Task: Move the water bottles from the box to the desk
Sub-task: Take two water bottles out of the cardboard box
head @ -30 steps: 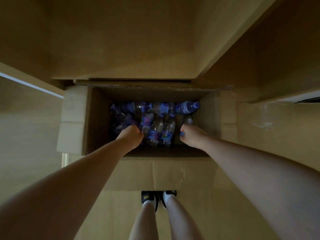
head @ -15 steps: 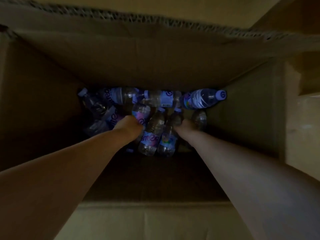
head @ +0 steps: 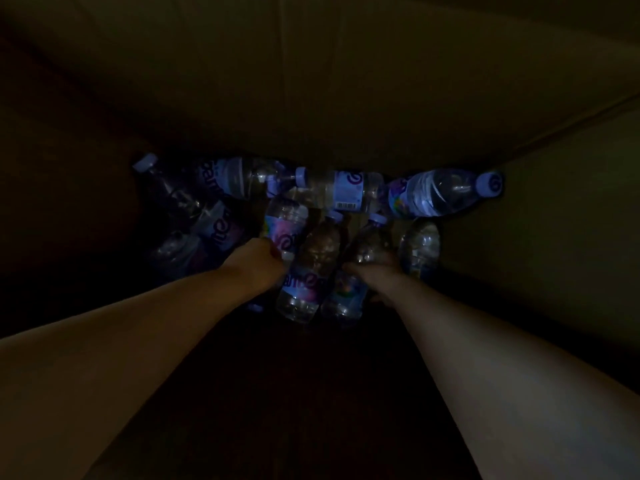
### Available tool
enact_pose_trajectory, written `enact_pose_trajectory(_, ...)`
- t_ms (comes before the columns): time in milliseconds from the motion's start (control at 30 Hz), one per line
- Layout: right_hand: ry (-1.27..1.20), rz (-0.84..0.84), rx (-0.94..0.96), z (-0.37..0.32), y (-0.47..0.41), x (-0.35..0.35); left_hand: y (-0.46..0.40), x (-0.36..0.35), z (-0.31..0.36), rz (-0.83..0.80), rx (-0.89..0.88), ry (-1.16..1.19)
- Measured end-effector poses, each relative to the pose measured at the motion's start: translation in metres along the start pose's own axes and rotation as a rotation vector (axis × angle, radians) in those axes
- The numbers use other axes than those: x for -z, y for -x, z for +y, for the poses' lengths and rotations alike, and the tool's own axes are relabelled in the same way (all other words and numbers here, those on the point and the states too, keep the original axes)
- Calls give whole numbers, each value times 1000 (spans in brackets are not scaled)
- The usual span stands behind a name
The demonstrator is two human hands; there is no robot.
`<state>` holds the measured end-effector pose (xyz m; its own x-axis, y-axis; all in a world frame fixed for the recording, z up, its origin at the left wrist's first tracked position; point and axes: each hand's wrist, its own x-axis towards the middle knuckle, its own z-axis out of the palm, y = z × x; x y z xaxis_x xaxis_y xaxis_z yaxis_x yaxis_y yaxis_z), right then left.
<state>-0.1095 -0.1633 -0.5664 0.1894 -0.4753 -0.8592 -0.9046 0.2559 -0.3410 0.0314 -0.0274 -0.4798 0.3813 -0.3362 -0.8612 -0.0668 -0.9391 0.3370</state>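
Both hands are deep in the dim box (head: 346, 98), among a loose heap of bottles (head: 332, 194) lying on its floor against the far wall. The left hand (head: 258, 263) rests against a pink-labelled bottle (head: 285, 226), the right hand (head: 372, 273) lies over the neck end of another bottle (head: 349, 285); fingers are hidden, so I cannot tell whether either has closed a grip. The risks: in this poor light a hand may catch only a slick shoulder and let the bottle slip back, and lifting one from the tangle could roll its neighbours.
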Motion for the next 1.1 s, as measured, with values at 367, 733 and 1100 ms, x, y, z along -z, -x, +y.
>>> enact_pose_trajectory(367,-9,-403,13,-58,70,61,51,11,22,-30,-104,41)
enact_pose_trajectory(733,-397,-995,8,-115,130,65,95,53,38,-418,-122,925)
enact_pose_trajectory(1100,-354,-530,-125,-101,109,33,94,69,0,-70,18,707)
